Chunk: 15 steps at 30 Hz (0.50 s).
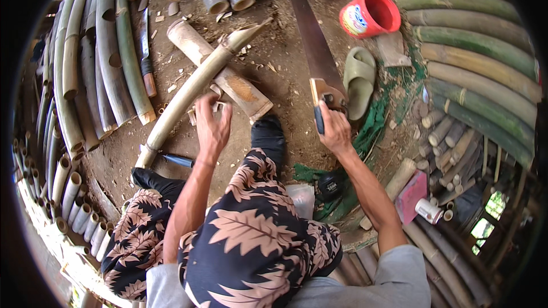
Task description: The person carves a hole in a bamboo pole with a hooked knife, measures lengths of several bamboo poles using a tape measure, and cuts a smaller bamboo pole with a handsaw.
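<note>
Dark-bladed saw (315,37), red bucket (370,29), black trousers (251,239) with peach leaves.

soft daylight, lower-left glare, fisheye curvature toward black corners

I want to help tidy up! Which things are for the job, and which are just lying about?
Probably for the job:
handsaw, held in the right hand
pale bamboo pole, near the left hand
short piece under the pole

Probably just lying about:
red bucket
green slide sandal
green netting
</note>
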Each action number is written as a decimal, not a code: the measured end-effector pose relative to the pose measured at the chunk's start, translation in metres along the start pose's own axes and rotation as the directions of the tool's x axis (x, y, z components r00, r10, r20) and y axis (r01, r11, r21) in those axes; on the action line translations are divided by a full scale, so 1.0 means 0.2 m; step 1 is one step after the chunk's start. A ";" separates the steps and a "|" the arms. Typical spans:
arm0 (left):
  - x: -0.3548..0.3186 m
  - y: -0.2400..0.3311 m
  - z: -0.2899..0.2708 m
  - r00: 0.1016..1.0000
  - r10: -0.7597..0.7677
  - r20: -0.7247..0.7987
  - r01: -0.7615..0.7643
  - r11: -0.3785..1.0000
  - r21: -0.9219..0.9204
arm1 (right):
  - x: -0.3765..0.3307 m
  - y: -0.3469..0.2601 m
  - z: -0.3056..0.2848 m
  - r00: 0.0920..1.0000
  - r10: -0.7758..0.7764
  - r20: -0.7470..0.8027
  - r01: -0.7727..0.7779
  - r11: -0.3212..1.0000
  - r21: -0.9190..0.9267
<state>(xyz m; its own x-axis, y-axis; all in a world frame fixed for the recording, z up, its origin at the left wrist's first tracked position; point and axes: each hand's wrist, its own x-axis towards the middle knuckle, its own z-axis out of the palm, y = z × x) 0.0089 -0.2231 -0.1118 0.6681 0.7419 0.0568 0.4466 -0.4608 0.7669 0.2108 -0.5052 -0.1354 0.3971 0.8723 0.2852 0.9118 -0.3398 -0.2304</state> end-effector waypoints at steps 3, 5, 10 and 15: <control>-0.32 0.07 -0.13 0.903 -0.320 0.288 0.393 0.884 -0.252 | -0.02 -0.10 -0.03 0.974 0.058 0.221 -0.070 0.996 0.050; -0.50 -0.04 -0.10 0.817 -0.412 0.404 0.559 0.740 -0.374 | -0.13 -0.23 -0.15 0.966 0.031 0.258 -0.057 0.994 0.091; -0.55 0.14 -0.07 0.653 -0.394 0.647 0.717 0.597 -0.360 | -0.77 -0.43 -0.38 0.683 0.106 0.723 -0.136 0.991 -0.016; -0.50 0.23 0.03 0.671 -0.143 0.727 0.623 0.640 -0.450 | -0.80 -0.32 -0.23 0.687 0.435 0.582 -0.604 0.787 0.125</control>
<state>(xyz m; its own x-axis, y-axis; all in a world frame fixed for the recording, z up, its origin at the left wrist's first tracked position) -0.0333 -0.3209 -0.0871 0.8175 0.2098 -0.5364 0.4345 0.3865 0.8135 0.0940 -0.6383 -0.1241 0.6089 0.6561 -0.4458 0.4648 -0.7505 -0.4697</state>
